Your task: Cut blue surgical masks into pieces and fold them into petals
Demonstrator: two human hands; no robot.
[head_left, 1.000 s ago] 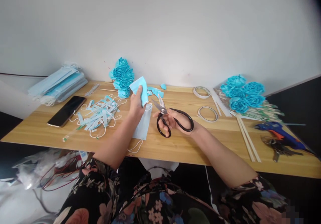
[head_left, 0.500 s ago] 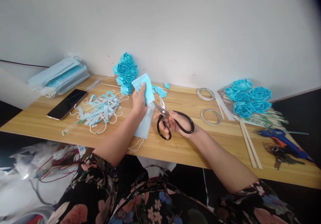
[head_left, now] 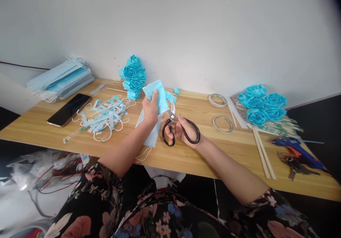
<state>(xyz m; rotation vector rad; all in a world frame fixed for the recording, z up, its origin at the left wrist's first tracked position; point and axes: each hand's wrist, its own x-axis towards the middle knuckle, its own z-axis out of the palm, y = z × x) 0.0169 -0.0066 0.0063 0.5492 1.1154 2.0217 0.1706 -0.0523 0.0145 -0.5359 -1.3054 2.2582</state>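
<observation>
My left hand [head_left: 151, 108] pinches a folded piece of blue face mask [head_left: 161, 101] with the thumb on top. My right hand [head_left: 183, 129] grips black-handled scissors [head_left: 172, 116], their blades apart at the piece's lower right corner. Whether the blades touch the fabric I cannot tell. Beneath my left hand a light blue face mask [head_left: 152, 135] lies on the table with an ear loop hanging at its front end. Small cut blue pieces [head_left: 171, 97] lie behind the scissors.
On the wooden table [head_left: 191, 160] are stacked masks [head_left: 61, 78], a phone [head_left: 69, 109], cut strips with loops [head_left: 106, 115], blue fabric roses [head_left: 133, 76], more roses [head_left: 255, 103], tape rolls [head_left: 223, 123], wooden sticks [head_left: 262, 152], a glue gun [head_left: 295, 149] and keys [head_left: 294, 165].
The folded piece and my left hand have shifted slightly right. The scissors have moved a little left, and their handles are closer together.
</observation>
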